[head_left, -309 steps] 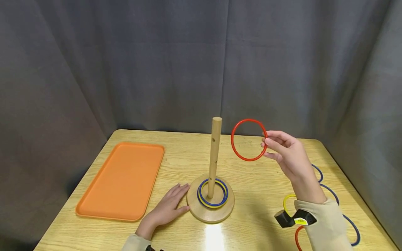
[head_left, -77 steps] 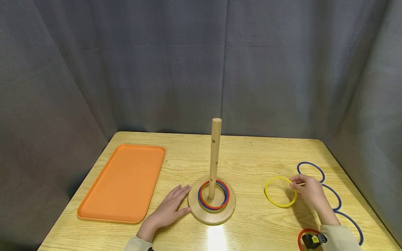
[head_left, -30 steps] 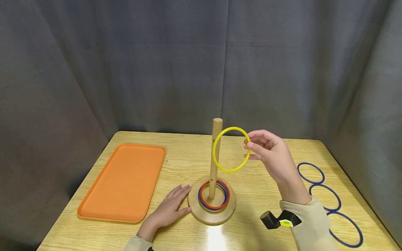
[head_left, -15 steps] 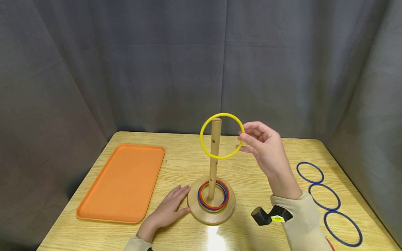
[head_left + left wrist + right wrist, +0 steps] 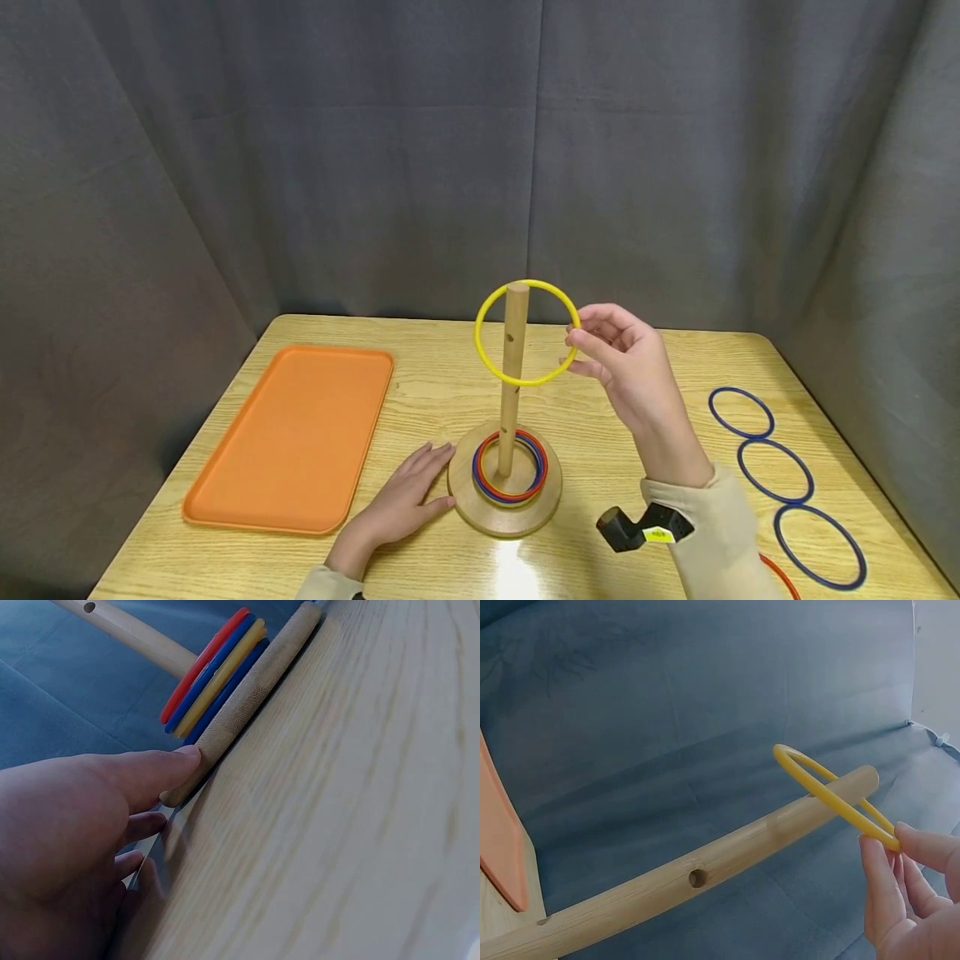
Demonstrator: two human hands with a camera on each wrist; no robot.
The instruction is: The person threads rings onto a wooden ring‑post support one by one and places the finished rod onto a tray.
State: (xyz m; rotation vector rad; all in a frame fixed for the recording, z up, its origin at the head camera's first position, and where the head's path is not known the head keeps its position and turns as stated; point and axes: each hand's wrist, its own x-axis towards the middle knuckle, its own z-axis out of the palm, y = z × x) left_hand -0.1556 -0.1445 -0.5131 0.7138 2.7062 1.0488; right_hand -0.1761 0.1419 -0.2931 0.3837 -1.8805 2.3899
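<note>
My right hand (image 5: 630,367) pinches a yellow ring (image 5: 477,333) at its right edge, between thumb and fingers. The ring loops around the upright wooden peg (image 5: 509,408) close below its top; in the right wrist view, the near rim of the yellow ring (image 5: 832,801) crosses before the peg and its far rim passes behind. Around the peg's foot, a red ring (image 5: 204,666) tops a stack of blue and yellow ones on the round wooden base (image 5: 506,523). My left hand (image 5: 401,504) lies with extended fingers at the base's left edge, thumb touching it.
On the table's right side lie three blue rings (image 5: 813,483) in a row. A red ring (image 5: 780,573) shows partly beside the right sleeve. An orange tray (image 5: 292,437) lies at the left. Grey curtains (image 5: 405,167) hang behind the table.
The red ring held earlier now rests on the stack. The right hand lifted the yellow ring from the table, carried it left over the peg's top and lowered it slightly. The left hand stayed.
</note>
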